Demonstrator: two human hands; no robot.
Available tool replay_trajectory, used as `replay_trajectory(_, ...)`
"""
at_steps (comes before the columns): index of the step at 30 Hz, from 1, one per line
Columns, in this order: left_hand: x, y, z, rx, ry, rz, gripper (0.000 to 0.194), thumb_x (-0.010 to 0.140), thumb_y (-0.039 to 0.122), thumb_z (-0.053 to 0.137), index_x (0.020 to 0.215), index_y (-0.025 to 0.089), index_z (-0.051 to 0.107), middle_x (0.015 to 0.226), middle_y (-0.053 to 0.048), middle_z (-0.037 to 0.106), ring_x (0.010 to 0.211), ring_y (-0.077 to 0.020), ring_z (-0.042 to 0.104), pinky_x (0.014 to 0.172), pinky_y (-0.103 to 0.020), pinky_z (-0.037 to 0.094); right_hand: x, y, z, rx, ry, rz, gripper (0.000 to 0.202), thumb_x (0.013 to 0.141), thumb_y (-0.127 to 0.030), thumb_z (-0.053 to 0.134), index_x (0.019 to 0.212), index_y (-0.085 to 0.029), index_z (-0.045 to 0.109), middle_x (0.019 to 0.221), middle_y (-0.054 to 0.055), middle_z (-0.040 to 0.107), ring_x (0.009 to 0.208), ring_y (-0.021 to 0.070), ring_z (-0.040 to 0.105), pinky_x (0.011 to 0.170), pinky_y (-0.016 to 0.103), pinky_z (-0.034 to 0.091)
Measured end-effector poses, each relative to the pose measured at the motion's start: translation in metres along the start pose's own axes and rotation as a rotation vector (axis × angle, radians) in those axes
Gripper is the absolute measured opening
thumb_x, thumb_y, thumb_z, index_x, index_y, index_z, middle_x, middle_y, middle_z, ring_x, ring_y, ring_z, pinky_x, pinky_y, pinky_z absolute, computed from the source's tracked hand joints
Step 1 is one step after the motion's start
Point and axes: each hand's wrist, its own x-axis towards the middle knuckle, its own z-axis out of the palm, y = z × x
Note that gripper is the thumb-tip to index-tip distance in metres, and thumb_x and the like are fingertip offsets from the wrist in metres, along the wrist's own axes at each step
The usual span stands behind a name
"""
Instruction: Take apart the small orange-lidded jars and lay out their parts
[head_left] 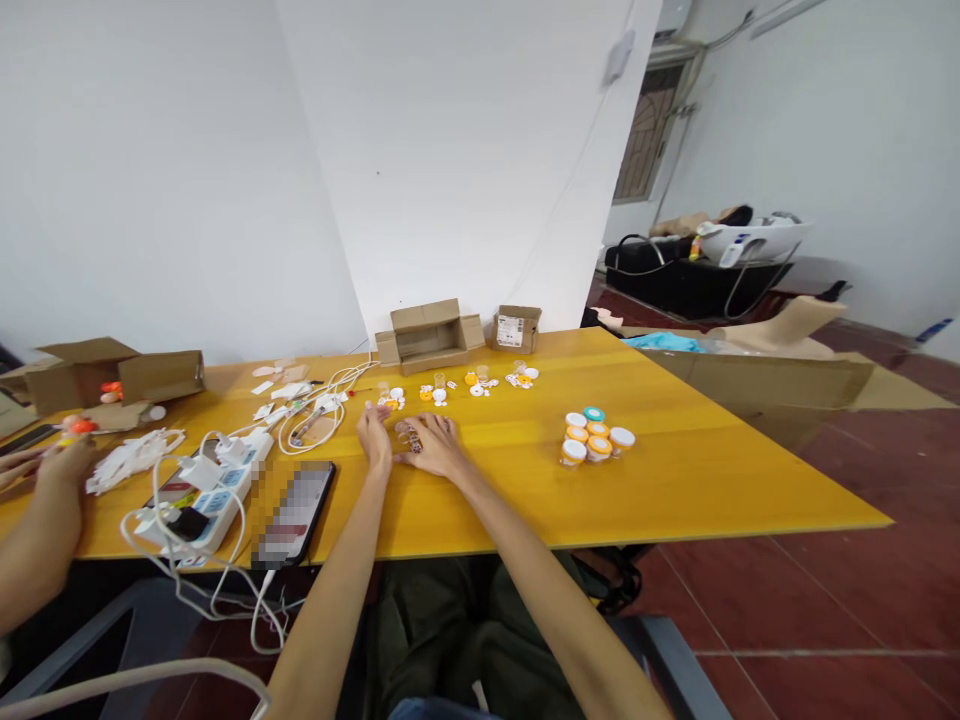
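Observation:
My left hand (373,437) rests at the middle of the yellow table, its fingers stretched forward and holding nothing that I can see. Beside it, my right hand (436,448) curves with thumb and fingers around a small clear piece with a dark ring pattern (409,437), whose exact kind is too small to make out. Just beyond my fingers lie small white and orange round parts (395,397). More such groups follow to the right, one with a white disc (439,396) and another with an orange disc (471,379).
Small jars with white, orange and teal lids (598,430) stand clustered at the right. Two open cardboard boxes (429,340) (516,330) sit by the wall. A phone (296,515), a power strip (225,495) and white cables lie left. Another person's hand (69,462) works at the far left.

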Motion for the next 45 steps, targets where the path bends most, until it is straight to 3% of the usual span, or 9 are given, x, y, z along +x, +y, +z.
replay_trajectory(12, 0.010, -0.006, -0.011, 0.044, 0.084, 0.043, 0.040, 0.088, 0.046, 0.043, 0.063, 0.020, 0.059, 0.066, -0.004, 0.068, 0.073, -0.0198, 0.068, 0.078, -0.034, 0.054, 0.011, -0.009, 0.006, -0.062, 0.027, 0.020, 0.049, 0.083, -0.047, 0.068, 0.129, -0.035, 0.055, 0.124, 0.009, 0.059, 0.118, 0.0275, 0.052, 0.103, 0.050, 0.030)
replay_trajectory(17, 0.010, -0.008, -0.010, 0.003, 0.149, 0.019, 0.036, 0.086, 0.043, 0.045, 0.061, 0.020, 0.058, 0.063, -0.004, 0.068, 0.071, -0.0200, 0.068, 0.076, -0.035, 0.055, 0.014, -0.011, 0.010, -0.053, 0.033, 0.034, 0.045, 0.083, -0.051, 0.067, 0.125, -0.035, 0.058, 0.121, 0.008, 0.059, 0.116, 0.0270, 0.052, 0.100, 0.047, 0.032)
replay_trajectory(31, 0.008, -0.016, -0.005, 0.111, 0.006, 0.064, 0.027, 0.081, 0.033, 0.052, 0.058, 0.020, 0.058, 0.061, -0.002, 0.067, 0.068, -0.0196, 0.067, 0.077, -0.034, 0.053, 0.019, -0.011, 0.017, -0.103, 0.086, 0.067, 0.017, 0.089, -0.035, 0.062, 0.103, -0.025, 0.064, 0.115, 0.009, 0.059, 0.111, 0.0253, 0.052, 0.097, 0.041, 0.036)
replay_trajectory(38, 0.004, -0.019, -0.005, 0.263, -0.141, 0.129, 0.018, 0.072, 0.025, 0.062, 0.054, 0.021, 0.061, 0.057, 0.000, 0.065, 0.066, -0.0202, 0.064, 0.074, -0.033, 0.051, 0.019, 0.013, 0.024, -0.068, 0.129, 0.023, 0.012, 0.089, -0.031, 0.063, 0.097, -0.022, 0.062, 0.107, 0.009, 0.059, 0.102, 0.0254, 0.053, 0.089, 0.037, 0.042)
replay_trajectory(45, -0.003, -0.017, -0.002, 0.289, -0.270, 0.142, 0.017, 0.070, 0.025, 0.067, 0.054, 0.021, 0.061, 0.056, 0.000, 0.063, 0.065, -0.0203, 0.061, 0.073, -0.032, 0.049, 0.012, 0.039, 0.018, -0.070, 0.168, 0.032, 0.016, 0.089, -0.036, 0.063, 0.095, -0.021, 0.062, 0.105, 0.010, 0.060, 0.098, 0.0258, 0.054, 0.088, 0.038, 0.043)
